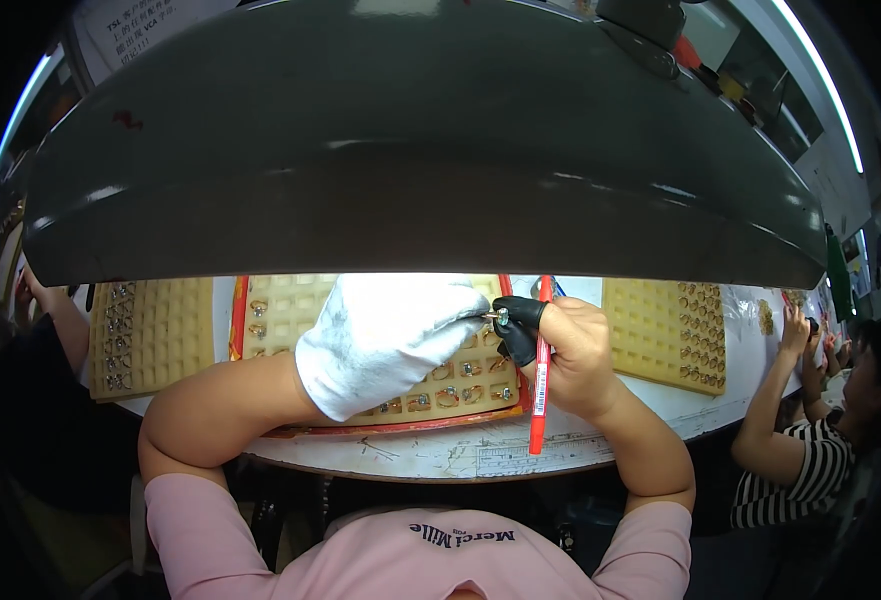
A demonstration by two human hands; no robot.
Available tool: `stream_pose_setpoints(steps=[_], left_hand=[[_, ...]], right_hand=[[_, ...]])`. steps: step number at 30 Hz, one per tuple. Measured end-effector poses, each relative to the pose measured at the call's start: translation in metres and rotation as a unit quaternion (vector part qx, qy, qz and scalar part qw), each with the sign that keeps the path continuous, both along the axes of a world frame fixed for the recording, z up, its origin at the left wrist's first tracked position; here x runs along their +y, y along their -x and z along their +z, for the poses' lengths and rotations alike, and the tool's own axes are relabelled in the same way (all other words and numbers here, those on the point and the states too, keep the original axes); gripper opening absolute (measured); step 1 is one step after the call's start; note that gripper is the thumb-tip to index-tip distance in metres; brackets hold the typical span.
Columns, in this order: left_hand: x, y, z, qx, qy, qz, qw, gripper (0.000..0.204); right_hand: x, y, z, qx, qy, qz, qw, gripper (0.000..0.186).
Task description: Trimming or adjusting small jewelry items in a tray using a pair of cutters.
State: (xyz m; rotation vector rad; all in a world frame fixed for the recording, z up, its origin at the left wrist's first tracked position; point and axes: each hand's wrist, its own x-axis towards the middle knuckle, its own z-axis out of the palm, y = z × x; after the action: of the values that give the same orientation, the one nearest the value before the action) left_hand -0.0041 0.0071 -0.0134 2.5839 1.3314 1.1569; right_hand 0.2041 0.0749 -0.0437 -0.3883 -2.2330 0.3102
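Note:
My left hand (390, 335), in a white cloth glove, is closed with its fingertips pinched on a ring (501, 316) that has a pale stone. My right hand (573, 350) wears black covers on its thumb and fingers and meets the same ring from the other side. A red marker pen (539, 390) stands nearly upright in my right hand, lying across its fingers. Both hands are over a cream ring tray (300, 318) with a red border. Rings (447, 396) sit in its slots along the near side, partly hidden by my left hand.
A big dark grey lamp hood (410, 190) hangs low over the hands and hides the table's far part. More ring trays stand at left (165, 340) and right (650, 330). The white table edge (400, 465) curves close to me. Co-workers sit on both sides.

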Motion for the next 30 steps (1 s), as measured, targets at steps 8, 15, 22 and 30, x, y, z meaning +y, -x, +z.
stream_pose_setpoints(steps=[8, 15, 22, 30], left_hand=[[0.0008, -0.0012, -0.0028, 0.023, -0.006, 0.001, 1.000, 0.007], [-0.0031, -0.0023, -0.0014, -0.034, 0.132, 0.026, 0.990, 0.014], [-0.0040, -0.0025, -0.0005, -0.048, 0.115, 0.027, 0.992, 0.013], [-0.0047, -0.0022, -0.0030, -0.046, 0.102, 0.045, 0.993, 0.015]], right_hand=[[-0.0001, -0.0007, 0.0009, 0.010, -0.044, -0.011, 0.999, 0.024], [-0.0039, 0.0028, 0.0033, 0.073, 0.020, 0.033, 0.997, 0.023], [-0.0002, 0.0015, 0.0037, 0.081, 0.009, 0.039, 0.996, 0.024], [0.0013, 0.0003, 0.0033, 0.062, 0.003, 0.021, 0.998, 0.024]])
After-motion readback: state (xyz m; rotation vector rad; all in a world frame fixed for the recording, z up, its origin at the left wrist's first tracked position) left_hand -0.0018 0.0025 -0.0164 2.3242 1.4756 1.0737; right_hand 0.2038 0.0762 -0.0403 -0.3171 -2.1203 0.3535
